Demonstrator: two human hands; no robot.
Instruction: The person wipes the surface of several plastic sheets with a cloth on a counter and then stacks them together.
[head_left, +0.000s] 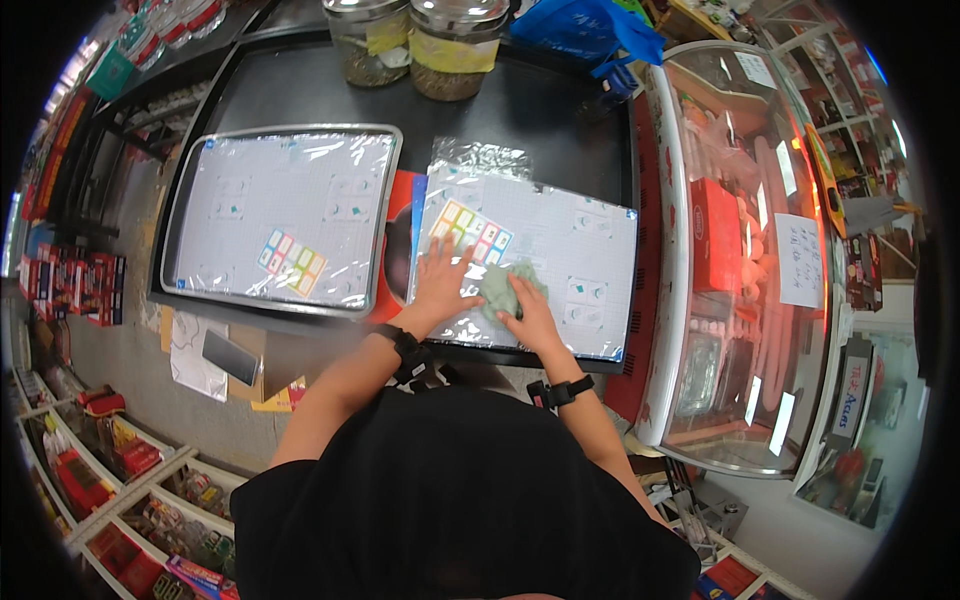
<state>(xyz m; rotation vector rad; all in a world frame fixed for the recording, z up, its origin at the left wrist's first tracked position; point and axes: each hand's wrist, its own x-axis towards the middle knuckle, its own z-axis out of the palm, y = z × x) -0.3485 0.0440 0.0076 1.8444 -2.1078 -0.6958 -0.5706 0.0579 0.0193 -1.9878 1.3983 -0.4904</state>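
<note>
A plastic-covered printed sheet (559, 247) with a grid and small diagrams lies on the black table before me. My left hand (442, 281) rests flat on its left half, fingers spread, with nothing held. Just above those fingers is a block of coloured label cards (480, 229). My right hand (531, 311) presses a crumpled pale green cloth (501, 291) onto the sheet's middle, the fingers bent over its right side. A similar covered sheet (277, 202) lies in a silver-rimmed tray (171, 247) to the left.
Two lidded glass jars (454, 64) and a blue bag (577, 34) stand at the table's back. A glass-topped display freezer (660, 247) borders the right side. A phone (231, 357) lies on cardboard at lower left, near stocked shelves (135, 480).
</note>
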